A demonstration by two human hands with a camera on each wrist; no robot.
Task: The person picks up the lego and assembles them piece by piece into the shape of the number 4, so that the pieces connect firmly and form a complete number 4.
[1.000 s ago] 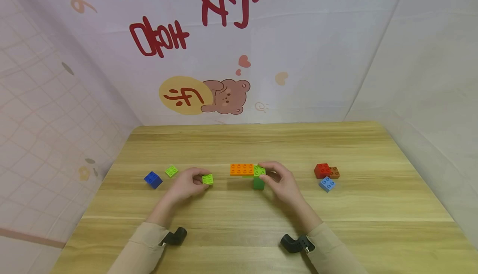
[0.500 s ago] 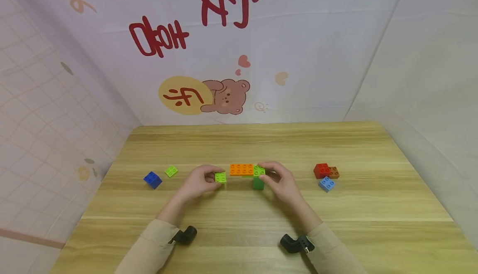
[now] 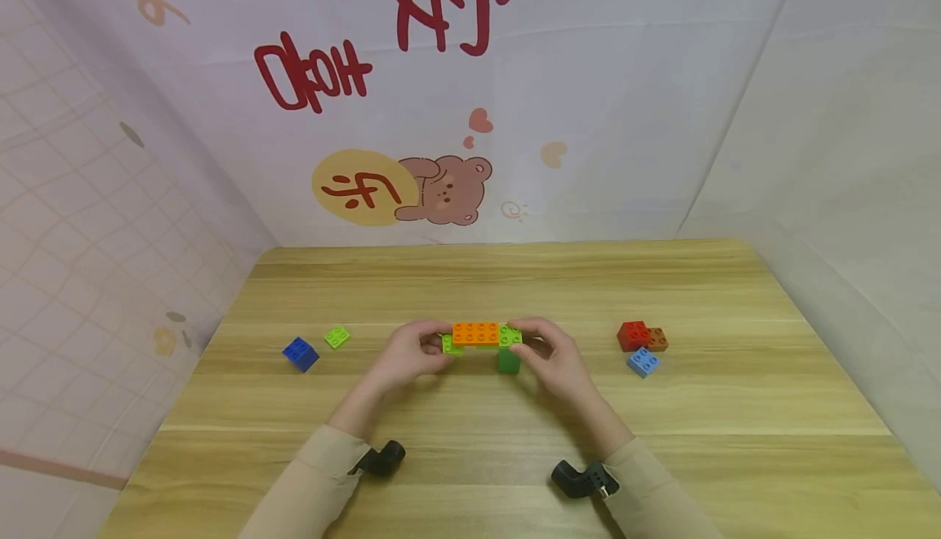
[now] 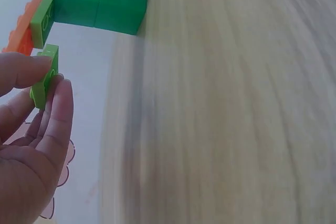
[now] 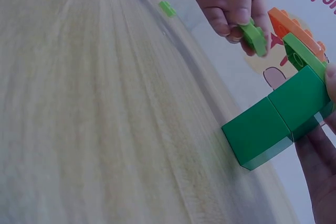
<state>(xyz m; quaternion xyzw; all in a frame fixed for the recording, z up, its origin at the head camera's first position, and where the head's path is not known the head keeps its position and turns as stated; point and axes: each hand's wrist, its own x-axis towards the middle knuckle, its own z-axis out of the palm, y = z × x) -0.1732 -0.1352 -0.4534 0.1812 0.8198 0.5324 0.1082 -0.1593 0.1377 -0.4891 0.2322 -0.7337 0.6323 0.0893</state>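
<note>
My left hand (image 3: 404,355) pinches a thin lime green brick (image 4: 44,81) between thumb and fingers. In the head view that brick (image 3: 450,348) is partly hidden by the left end of an orange brick (image 3: 475,333); the left wrist view has it below the orange one, close to it. Two stacked dark green blocks (image 5: 278,116) form an upright column, topped by a longer lime green plate (image 5: 299,53). From this plate the orange brick juts out to the left. My right hand (image 3: 556,359) grips the column's top from the right side.
On the left of the wooden table (image 3: 470,457) lie a blue brick (image 3: 301,354) and a small lime green brick (image 3: 337,336). A red brick (image 3: 634,336), a brown brick (image 3: 658,339) and a light blue brick (image 3: 644,362) sit together on the right. A printed cloth hangs behind.
My left hand has moved right with the small lime green brick, from apart from the orange brick to beneath its left end. My right hand and the column have stayed in place.
</note>
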